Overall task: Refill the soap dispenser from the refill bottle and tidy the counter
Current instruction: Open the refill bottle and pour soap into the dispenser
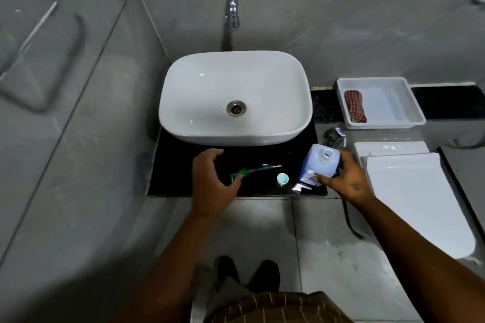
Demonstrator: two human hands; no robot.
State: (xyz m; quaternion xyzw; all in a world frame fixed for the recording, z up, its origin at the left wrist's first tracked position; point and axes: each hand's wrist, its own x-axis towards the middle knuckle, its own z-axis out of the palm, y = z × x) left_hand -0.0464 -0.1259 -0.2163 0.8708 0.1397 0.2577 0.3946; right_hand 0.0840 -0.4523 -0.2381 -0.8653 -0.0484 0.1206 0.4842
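On the black counter [262,189], right hand [346,178] grips the open bottle [319,165]; left hand [214,178] pinches the green pump [240,173].

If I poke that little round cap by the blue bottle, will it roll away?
Probably not. The cap seems to lie flat on the black counter, so a poke would likely slide it. It looks small and light, so it should move easily. Tipped on edge, it could roll.

Grey marble-pattern wall tiles [341,21] enclose a corner. Chrome wall-mounted tap [232,5] projects above white countertop basin [235,97] seated on black counter [262,189]. Light grey floor tiles [328,257] lie below.
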